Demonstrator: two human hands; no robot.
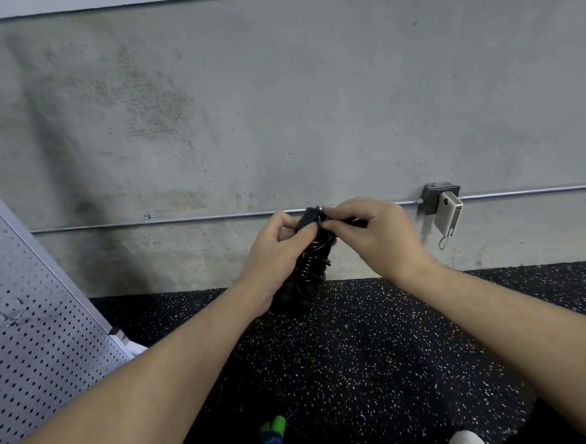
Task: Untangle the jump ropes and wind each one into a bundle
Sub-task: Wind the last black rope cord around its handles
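Both my hands hold one black jump rope (312, 255), wound into a bundle, up in front of the gray wall (243, 104). My left hand (273, 254) grips its side, and my right hand (371, 232) pinches its top. Near me on the floor (378, 354) lies a green and blue rope (272, 436).
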